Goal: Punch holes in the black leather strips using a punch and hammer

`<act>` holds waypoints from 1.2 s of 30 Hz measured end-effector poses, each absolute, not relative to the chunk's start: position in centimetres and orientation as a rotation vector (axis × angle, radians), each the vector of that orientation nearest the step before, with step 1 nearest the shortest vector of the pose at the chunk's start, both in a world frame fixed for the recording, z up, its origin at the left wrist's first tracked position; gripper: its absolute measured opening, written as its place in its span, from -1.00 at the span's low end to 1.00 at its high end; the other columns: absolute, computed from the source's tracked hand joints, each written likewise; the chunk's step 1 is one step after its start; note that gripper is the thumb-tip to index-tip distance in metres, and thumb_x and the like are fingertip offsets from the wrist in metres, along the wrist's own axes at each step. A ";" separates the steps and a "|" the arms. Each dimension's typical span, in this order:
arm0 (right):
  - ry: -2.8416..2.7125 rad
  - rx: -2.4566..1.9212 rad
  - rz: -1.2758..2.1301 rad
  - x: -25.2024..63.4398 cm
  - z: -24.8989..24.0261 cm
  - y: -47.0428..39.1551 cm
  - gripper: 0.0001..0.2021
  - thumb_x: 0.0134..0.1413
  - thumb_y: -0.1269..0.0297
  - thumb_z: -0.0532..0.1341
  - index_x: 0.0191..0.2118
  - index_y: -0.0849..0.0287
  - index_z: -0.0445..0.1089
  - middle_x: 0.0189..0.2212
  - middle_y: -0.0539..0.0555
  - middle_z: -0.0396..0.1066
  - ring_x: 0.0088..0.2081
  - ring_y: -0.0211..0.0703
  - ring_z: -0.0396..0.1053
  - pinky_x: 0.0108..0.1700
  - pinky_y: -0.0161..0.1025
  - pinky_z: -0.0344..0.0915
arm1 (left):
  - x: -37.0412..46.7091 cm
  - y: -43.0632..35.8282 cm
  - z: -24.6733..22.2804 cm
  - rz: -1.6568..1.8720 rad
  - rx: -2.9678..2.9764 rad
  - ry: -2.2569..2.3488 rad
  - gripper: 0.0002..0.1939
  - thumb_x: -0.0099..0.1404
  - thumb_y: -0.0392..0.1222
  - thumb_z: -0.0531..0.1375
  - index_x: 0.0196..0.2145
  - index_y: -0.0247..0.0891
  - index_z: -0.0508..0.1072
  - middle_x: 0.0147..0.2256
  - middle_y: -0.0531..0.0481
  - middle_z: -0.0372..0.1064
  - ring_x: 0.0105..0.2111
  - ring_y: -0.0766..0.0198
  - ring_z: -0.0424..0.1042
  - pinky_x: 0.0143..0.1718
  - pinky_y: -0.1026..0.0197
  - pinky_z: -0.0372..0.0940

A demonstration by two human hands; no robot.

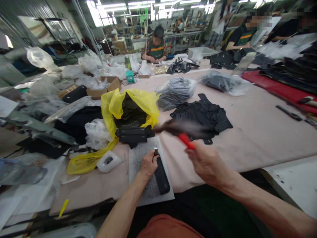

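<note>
A: Where is the black strip-like piece (162, 180)?
B: Lower centre of the frame, on a pale speckled board (135, 160) that lies on the tabletop (260, 135). It sits close to the person's front edge, probably so both hands can reach it easily.

A: What are the hands doing there?
B: The left hand (148, 162) is pinched around a small metal piece (156, 151) at the strip's upper end. I'd guess the fingers keep it steady and upright, though I can't tell what its lower end rests on. The right hand (204, 160) is closed around a red-handled tool (186, 141), raised to the right of the board.

A: Why the board?
B: Likely as a firm base that spares the cloth-like covering.

A: And the pieces around?
B: Some black pieces (133, 134) lie at the board's far end, by the yellow bag (106, 107); a loose pile (201, 115) lies right of centre. Both seem placed within reach.

A: How does the strip look?
B: Long, narrow, matt black, with a rounded near end. It lies slightly slanted; finer detail is too small to make out.
</note>
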State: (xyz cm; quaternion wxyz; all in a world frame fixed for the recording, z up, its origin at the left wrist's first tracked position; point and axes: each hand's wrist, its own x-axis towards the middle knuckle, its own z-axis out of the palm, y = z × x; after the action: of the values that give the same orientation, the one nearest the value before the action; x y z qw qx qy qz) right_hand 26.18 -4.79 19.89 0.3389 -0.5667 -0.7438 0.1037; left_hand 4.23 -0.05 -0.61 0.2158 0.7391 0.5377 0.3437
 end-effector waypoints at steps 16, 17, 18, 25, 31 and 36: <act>-2.004 -2.043 0.353 27.1 4.0 -4.7 -0.56 0.23 0.23 0.02 0.14 0.36 0.23 0.01 0.38 0.33 -0.05 0.10 0.31 -0.07 -0.04 0.22 | 4.1 0.1 0.2 0.981 1.952 1.415 -0.82 0.26 -0.30 0.11 -0.19 -0.22 0.46 -0.26 -0.05 0.52 -0.23 0.18 0.51 -0.14 0.17 0.37; -2.076 -1.941 0.301 26.0 4.0 -5.2 -0.48 0.20 0.19 0.07 0.22 0.32 0.14 0.14 0.39 0.22 0.08 0.17 0.22 0.04 0.04 0.16 | 4.1 0.1 0.3 0.978 1.931 1.413 -0.81 0.27 -0.30 0.10 -0.19 -0.21 0.46 -0.25 -0.05 0.53 -0.22 0.19 0.51 -0.13 0.18 0.37; -2.163 -1.819 0.306 24.9 4.1 -5.8 -0.41 0.17 0.14 0.11 0.27 0.27 0.09 0.23 0.36 0.10 0.19 0.21 0.10 0.14 0.11 0.07 | 4.2 0.1 0.5 0.975 1.908 1.410 -0.81 0.27 -0.29 0.09 -0.19 -0.21 0.47 -0.24 -0.05 0.53 -0.21 0.20 0.51 -0.11 0.18 0.36; -2.480 -1.430 0.613 20.3 2.6 -9.3 -0.22 0.15 -0.07 0.08 0.36 0.26 -0.11 0.37 0.21 -0.22 0.37 0.21 -0.34 0.31 0.26 -0.40 | 4.2 1.3 0.7 1.082 1.431 1.491 -0.83 0.23 -0.18 0.15 -0.29 -0.28 0.48 -0.37 -0.04 0.53 -0.38 0.25 0.51 -0.29 0.21 0.41; -2.459 -1.448 0.554 20.6 1.8 -9.4 -0.23 0.17 -0.07 0.07 0.37 0.23 -0.12 0.37 0.18 -0.21 0.37 0.16 -0.34 0.31 0.28 -0.45 | 2.7 1.1 0.4 1.173 1.251 1.426 -0.79 0.20 -0.14 0.19 -0.26 -0.33 0.48 -0.32 -0.07 0.53 -0.33 0.24 0.52 -0.22 0.18 0.43; -2.399 -1.515 0.468 19.5 1.5 -6.2 -0.27 0.19 -0.06 0.06 0.36 0.21 -0.08 0.36 0.19 -0.14 0.37 0.14 -0.32 0.30 0.28 -0.45 | 2.3 -0.2 0.8 1.186 1.305 1.471 -0.80 0.21 -0.15 0.20 -0.24 -0.30 0.50 -0.27 -0.10 0.54 -0.26 0.19 0.53 -0.16 0.13 0.42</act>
State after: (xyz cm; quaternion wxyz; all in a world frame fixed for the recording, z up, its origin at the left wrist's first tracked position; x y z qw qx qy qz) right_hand 19.49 -6.18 1.55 0.1325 -0.5221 -0.8270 0.1614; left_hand 2.34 -0.23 0.84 0.4103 0.5182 0.5841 0.4711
